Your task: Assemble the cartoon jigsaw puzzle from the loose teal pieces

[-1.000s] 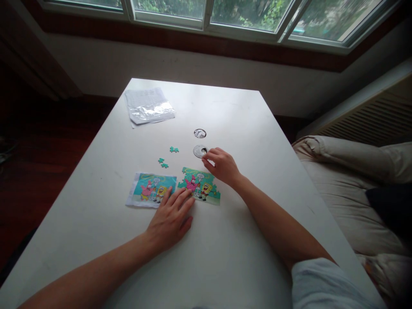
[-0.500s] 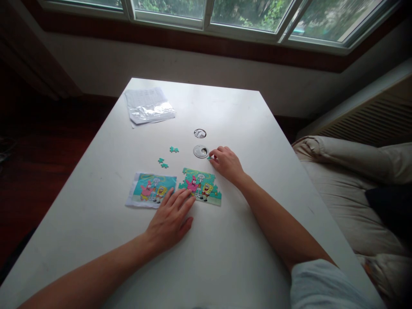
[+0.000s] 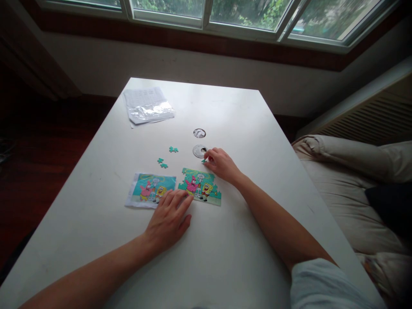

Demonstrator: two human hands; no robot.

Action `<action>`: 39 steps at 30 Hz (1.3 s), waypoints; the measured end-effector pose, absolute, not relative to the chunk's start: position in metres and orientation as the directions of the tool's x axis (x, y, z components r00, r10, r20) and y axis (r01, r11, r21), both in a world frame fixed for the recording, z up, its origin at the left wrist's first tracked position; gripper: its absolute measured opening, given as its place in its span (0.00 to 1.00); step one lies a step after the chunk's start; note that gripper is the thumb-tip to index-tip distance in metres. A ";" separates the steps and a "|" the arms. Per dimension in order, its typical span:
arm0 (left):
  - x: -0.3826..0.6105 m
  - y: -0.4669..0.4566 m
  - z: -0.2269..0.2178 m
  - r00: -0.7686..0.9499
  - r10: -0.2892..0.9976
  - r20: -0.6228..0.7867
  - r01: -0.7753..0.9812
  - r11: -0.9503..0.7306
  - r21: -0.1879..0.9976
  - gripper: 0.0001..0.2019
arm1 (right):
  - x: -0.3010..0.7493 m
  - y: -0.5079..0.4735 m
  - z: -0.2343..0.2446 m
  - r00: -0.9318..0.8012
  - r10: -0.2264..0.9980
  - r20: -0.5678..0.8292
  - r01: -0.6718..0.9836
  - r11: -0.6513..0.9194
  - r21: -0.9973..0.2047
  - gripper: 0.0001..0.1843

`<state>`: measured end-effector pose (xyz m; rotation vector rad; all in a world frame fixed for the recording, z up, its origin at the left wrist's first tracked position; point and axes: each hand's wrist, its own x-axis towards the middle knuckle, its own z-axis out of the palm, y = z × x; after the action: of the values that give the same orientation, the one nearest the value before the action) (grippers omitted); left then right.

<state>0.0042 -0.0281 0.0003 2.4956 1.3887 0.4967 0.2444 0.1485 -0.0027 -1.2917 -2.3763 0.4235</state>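
A partly assembled jigsaw puzzle (image 3: 206, 184) with cartoon figures lies on the white table, its left and right edges uneven. My left hand (image 3: 169, 214) rests open, fingertips over the lower left of the puzzle and the right edge of the picture sheet (image 3: 141, 182), which bears the same scene. My right hand (image 3: 220, 164) pinches a small green puzzle piece (image 3: 204, 161) just above the puzzle's top edge. Several loose green pieces (image 3: 174, 149) lie farther back to the left, with two more pieces (image 3: 162, 163) nearer the sheet.
A round metal table grommet (image 3: 198, 151) sits right behind my right fingers, with an open round hole (image 3: 199, 133) beyond it. Papers in a clear plastic sleeve (image 3: 149, 105) lie at the far left corner. A beige sofa (image 3: 347, 193) stands along the right side.
My right hand has shifted slightly left with the green puzzle piece, closer to the middle of the puzzle's top edge. My left hand has barely moved.
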 end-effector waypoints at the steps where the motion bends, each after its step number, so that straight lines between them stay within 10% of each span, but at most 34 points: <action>1: 0.004 -0.028 0.000 0.494 0.852 0.171 0.772 -0.521 0.363 0.22 | 0.243 0.148 -0.002 -0.492 0.846 0.206 0.715 0.528 -0.458 0.06; 39: 0.004 -0.027 -0.001 0.516 0.845 0.141 0.783 -0.532 0.322 0.21 | 0.231 0.142 -0.011 -0.493 0.846 0.203 0.568 0.490 -0.662 0.12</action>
<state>0.0044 -0.0273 -0.0009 2.5394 1.3850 0.4149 0.2311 0.1416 -0.0109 -1.1628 -2.2247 0.7176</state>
